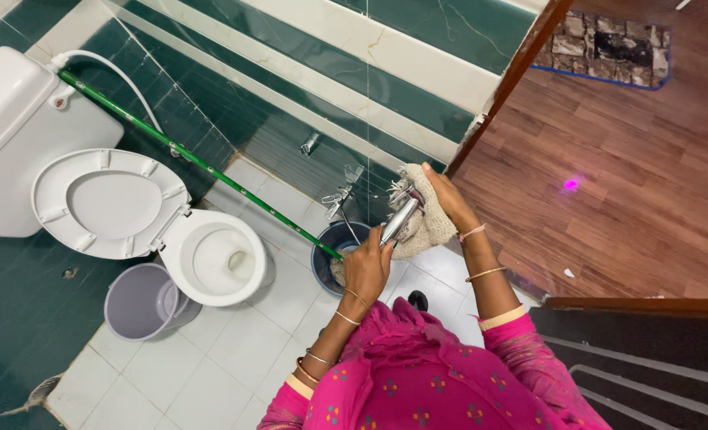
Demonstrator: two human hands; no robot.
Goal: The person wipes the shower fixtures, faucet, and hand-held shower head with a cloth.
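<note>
I hold the chrome spray head (399, 220) above the dark bucket (332, 253), my left hand (367, 269) wrapped tight round its lower end. My right hand (448, 197) pinches the beige rag (424, 216) against its upper end, fingers curled. To wipe it well, I would judge steady grip below and firm strokes along the metal, with drips falling toward the bucket.

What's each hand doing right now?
Left hand: closed on the sprayer.
Right hand: closed on the cloth, against the sprayer.
</note>
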